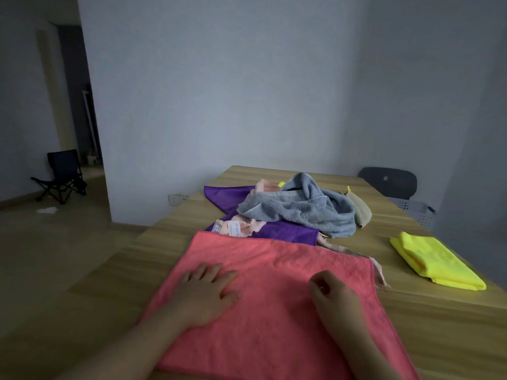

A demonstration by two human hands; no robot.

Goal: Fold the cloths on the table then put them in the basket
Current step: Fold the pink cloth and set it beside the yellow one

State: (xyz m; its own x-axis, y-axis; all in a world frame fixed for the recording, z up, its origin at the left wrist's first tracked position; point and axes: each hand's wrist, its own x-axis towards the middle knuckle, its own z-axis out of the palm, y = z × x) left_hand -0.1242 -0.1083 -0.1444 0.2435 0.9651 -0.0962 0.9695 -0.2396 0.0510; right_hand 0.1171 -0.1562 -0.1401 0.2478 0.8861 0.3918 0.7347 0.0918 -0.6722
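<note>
A coral pink cloth [277, 272] lies spread flat on the wooden table [439, 325] right in front of me. My left hand [204, 293] rests flat on its left part with fingers straight. My right hand [333, 297] sits on its right part with fingers curled under; whether it pinches the cloth is unclear. Behind lies a heap: a purple cloth [285, 229], a grey-blue towel [301, 208], a pale pink cloth [241, 227] with a label and an olive cloth [360, 209]. A folded yellow cloth [436, 260] lies at the right. The grey basket [414, 211] stands past the table's right edge.
A dark chair back [388, 182] stands behind the basket by the wall. A folding camp chair [64, 175] sits on the floor far left, near a doorway. The table's left edge runs diagonally beside my left forearm.
</note>
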